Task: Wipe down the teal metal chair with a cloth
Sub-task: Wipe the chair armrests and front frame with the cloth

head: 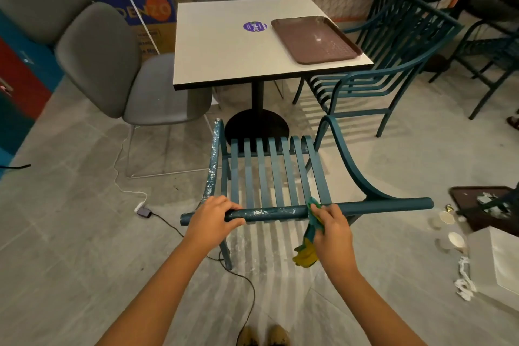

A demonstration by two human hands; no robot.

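Your left hand point(213, 218) gripped the top rail point(269, 212) of the teal chair point(280, 177) near its left end, fingers curled over the bar and thumb under it. Your right hand point(334, 230) pinched the cloth point(307, 253) and held its green part against the same rail, right of centre; the yellow end hung loose below the bar.

The chair stood on the floor point(84, 233) directly in front of you, its back toward you and its slatted seat facing the worktop point(224, 59). White specks showed on the rail between your hands. More white specks ran along the armrest point(212, 166) on your left. The stretch of rail right of the cloth looked free of specks.

On the worktop lay a brown tray point(314, 39) near the right edge, just beside a round purple sticker point(254, 27). A grey padded chair point(112, 64) stood left of the worktop, a second teal chair point(393, 64) at its right. A black cable point(247, 289) trailed across the floor near your feet, and paper cups point(456, 239) lay on the floor well to the right.
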